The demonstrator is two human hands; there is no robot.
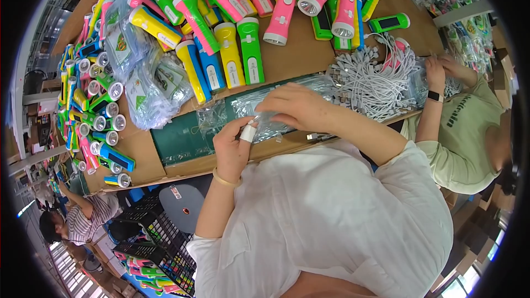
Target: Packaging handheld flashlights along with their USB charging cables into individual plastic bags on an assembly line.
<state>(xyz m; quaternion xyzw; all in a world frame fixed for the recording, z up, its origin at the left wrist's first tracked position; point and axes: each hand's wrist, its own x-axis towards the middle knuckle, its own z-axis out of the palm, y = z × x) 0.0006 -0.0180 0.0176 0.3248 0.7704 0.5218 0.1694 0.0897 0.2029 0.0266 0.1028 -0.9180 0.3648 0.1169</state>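
Note:
At the table's near edge, a clear plastic bag [269,128] is between my two hands. My left hand [231,148], with white tape around one finger, pinches its left end. My right hand [295,106] reaches in from the right, with its curled fingers on the bag's upper part. Under and beyond the hands lie more clear plastic bags [243,105] on a green surface [176,142]. Just beyond stand several flashlights, including a green one [251,49] and a yellow one [229,55]. What is inside the bag is hard to make out.
White cables [375,80] are heaped to the right, where a co-worker's hands [436,74] are busy. Packed bags [157,85] lie at the left beside many piled flashlights [105,110]. A black crate [160,237] stands below the table at left; another person [83,215] sits beyond it.

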